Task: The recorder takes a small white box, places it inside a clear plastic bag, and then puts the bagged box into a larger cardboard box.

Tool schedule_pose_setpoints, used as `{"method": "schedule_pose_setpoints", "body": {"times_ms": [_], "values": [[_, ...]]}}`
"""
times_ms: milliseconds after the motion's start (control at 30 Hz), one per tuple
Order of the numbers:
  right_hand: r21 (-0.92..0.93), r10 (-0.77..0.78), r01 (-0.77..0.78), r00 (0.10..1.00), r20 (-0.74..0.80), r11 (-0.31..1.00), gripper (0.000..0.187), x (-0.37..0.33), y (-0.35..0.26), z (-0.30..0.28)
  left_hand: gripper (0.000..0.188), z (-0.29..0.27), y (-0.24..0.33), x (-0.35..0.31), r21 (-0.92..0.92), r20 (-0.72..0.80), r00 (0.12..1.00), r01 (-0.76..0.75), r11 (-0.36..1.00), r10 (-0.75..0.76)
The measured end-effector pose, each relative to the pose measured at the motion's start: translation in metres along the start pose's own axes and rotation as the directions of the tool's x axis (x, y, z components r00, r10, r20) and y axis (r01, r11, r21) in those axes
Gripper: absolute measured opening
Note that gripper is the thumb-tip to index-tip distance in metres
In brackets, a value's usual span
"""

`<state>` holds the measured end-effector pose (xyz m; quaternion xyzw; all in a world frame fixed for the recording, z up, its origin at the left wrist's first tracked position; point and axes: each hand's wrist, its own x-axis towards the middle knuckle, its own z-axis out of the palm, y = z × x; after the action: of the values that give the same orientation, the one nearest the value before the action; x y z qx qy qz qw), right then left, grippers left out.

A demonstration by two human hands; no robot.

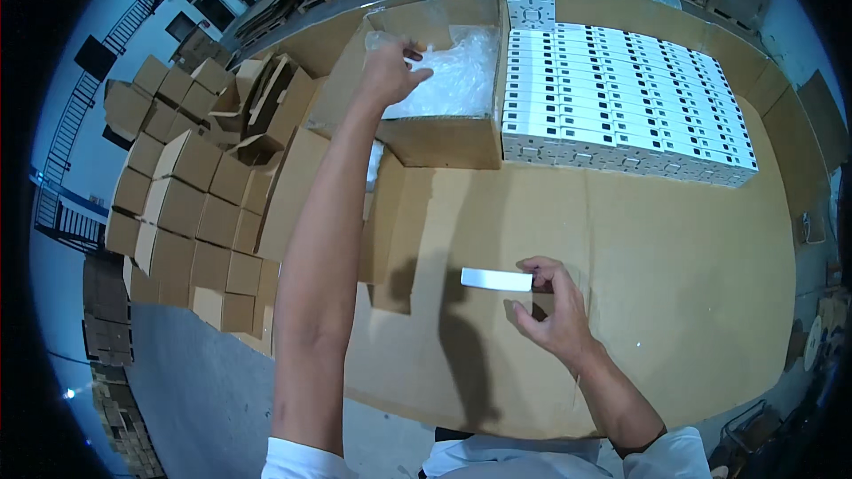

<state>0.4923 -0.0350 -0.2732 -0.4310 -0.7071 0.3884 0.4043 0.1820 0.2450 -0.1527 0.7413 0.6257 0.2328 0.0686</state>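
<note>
My left hand [390, 74] is over an open cardboard box [444, 137] full of clear plastic bags [453, 75]. Its thumb and fingers are apart, with nothing visible between them. Lower down, my right hand [557, 310] is at the right end of a slim white rectangular piece [495, 279] on the cardboard-covered table. Thumb and forefinger are spread to either side of that end, and a gap shows between the thumb and the piece. Whether another finger touches it is hidden.
Stacked rows of white units [621, 98] with dark square openings fill the back right, one more unit [531, 9] on top. Brown cartons [200, 213] are piled at the left. A raised cardboard rim [781, 115] borders the table [674, 302].
</note>
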Motion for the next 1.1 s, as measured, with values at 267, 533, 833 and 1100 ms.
{"method": "schedule_pose_setpoints", "body": {"times_ms": [267, 533, 833, 1100], "values": [[0.084, -0.011, 0.009, 1.000, 0.023, 0.996, 0.045, 0.011, 0.011, -0.006, 0.051, 0.034, -0.004, 0.026, 0.099, 0.232, 0.973, -0.006, 0.995, -0.018], [0.095, -0.006, 0.001, 0.999, 0.048, 0.995, 0.045, 0.015, 0.011, -0.026, 0.047, 0.030, 0.024, 0.045, 0.045, 0.172, 0.984, -0.059, 0.997, 0.050], [0.102, -0.023, 0.017, 0.998, 0.057, 0.995, 0.043, 0.010, 0.013, -0.037, 0.035, 0.038, 0.052, 0.057, 0.019, 0.245, 0.963, -0.121, 0.993, 0.112], [0.077, -0.045, 0.041, 0.998, 0.052, 0.996, 0.045, 0.003, 0.003, -0.035, 0.043, -0.028, 0.069, 0.031, -0.118, -0.010, 0.998, -0.056, 0.991, 0.055]]}}
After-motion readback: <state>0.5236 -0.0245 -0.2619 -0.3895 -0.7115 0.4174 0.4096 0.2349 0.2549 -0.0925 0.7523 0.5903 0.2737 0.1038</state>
